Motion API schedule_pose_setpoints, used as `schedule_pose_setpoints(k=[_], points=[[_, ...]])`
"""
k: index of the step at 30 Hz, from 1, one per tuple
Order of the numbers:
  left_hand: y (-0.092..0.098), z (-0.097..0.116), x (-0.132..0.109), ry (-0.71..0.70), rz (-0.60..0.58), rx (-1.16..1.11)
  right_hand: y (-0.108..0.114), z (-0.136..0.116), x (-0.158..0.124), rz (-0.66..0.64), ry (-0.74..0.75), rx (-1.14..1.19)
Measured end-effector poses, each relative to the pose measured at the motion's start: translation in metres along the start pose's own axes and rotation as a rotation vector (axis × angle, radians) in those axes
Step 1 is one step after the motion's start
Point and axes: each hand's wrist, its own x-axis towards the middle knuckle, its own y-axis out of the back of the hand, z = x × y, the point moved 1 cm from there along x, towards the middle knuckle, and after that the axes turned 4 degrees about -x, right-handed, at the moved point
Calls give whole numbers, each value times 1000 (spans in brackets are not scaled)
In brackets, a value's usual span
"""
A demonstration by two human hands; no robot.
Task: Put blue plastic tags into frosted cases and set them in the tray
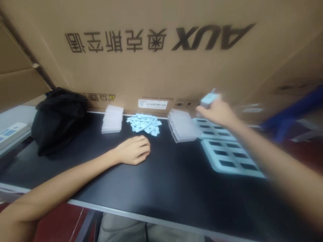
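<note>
Near blue trays (pixel 211 156), the right hand (pixel 215 110) seemingly holds a blurred piece (pixel 209 98); left hand (pixel 133 150)'s grip unclear.

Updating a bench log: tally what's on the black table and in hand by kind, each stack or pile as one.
Stacks of translucent cases: 2
Piles of blue pieces: 1
Blue panels with openings: 2
Black bundle: 1
Blurred blue item in right hand: 1
Total: 7

Beyond the left hand (pixel 135 150), the big carton (pixel 164 75) says AUX (pixel 210 37) and 奥克斯空调 (pixel 116 41) in black. Past that hand too, its white label (pixel 152 104) seems too blurred to read; leftward sits a yellow warning triangle (pixel 112 97).
</note>
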Motion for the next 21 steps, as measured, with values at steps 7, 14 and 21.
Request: schedule_pose_setpoints(k=[7,14,21], points=[[-17,-3,40,170,6,-53,15,-97,-2,-189,396,-349],[-24,-7,40,351,24,-2,13,-149,-13,-256,528,-538],[-20,-3,40,396,39,-6,8,-162,-12,-306,604,-569]])
